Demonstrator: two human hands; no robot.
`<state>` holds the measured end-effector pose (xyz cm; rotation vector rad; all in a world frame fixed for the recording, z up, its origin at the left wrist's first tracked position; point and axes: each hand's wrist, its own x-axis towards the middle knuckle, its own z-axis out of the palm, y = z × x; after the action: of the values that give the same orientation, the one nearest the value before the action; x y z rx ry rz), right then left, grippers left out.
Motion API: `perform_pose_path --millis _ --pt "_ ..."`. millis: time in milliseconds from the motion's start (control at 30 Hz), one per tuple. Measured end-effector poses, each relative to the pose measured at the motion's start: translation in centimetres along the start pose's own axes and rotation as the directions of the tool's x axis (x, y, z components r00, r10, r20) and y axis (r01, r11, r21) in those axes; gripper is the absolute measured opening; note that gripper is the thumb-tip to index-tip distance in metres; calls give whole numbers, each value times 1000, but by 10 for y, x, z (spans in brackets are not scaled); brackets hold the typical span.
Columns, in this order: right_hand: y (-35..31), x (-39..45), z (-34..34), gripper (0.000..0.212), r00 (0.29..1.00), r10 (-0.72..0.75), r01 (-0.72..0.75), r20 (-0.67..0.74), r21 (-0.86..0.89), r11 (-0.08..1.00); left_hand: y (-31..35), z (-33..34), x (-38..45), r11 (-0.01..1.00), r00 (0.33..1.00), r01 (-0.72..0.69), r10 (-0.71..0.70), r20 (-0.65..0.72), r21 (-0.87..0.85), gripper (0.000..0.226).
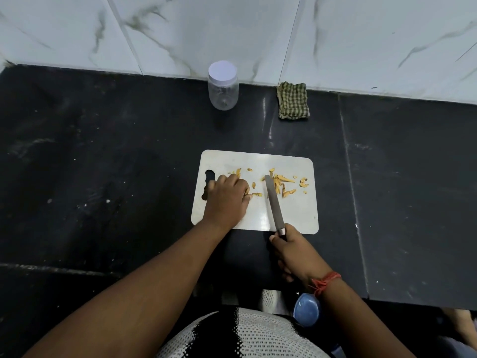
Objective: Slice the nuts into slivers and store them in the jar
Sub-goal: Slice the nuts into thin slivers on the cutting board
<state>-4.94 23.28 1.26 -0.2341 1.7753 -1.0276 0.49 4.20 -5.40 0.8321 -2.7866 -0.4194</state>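
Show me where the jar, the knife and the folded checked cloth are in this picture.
jar [223, 95]: head view, on its clear body below the white lid.
knife [274, 202]: head view, on the middle of the blade.
folded checked cloth [293, 100]: head view, on the centre of its top face.

Left hand [227, 200] pins nut slivers [280, 184] on board [296, 213]; right hand [294, 251] grips knife [273, 202]
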Motion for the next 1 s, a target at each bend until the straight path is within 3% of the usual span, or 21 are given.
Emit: perform_pose_path --millis 200,433,567,900,1000 --pt "2 -1 -6 12 999 -30 31 -42 20 999 9 -3 13 998 997 45 -42 -71 43 16" --pt "-5 3 -23 16 979 -69 98 -193 146 984 39 0 40 988 991 -134 132 22 82 25" --pt "-6 3 -34 14 972 -92 131 -215 174 976 47 3 50 982 982 -164 153 112 91 24" --pt "-4 3 -48 14 975 -101 138 -199 182 973 40 -2 51 987 989 -142 139 42 76 7" --pt "-6 5 -50 12 974 -111 147 -198 177 973 39 -1 53 975 978 -206 203 46 85 18"
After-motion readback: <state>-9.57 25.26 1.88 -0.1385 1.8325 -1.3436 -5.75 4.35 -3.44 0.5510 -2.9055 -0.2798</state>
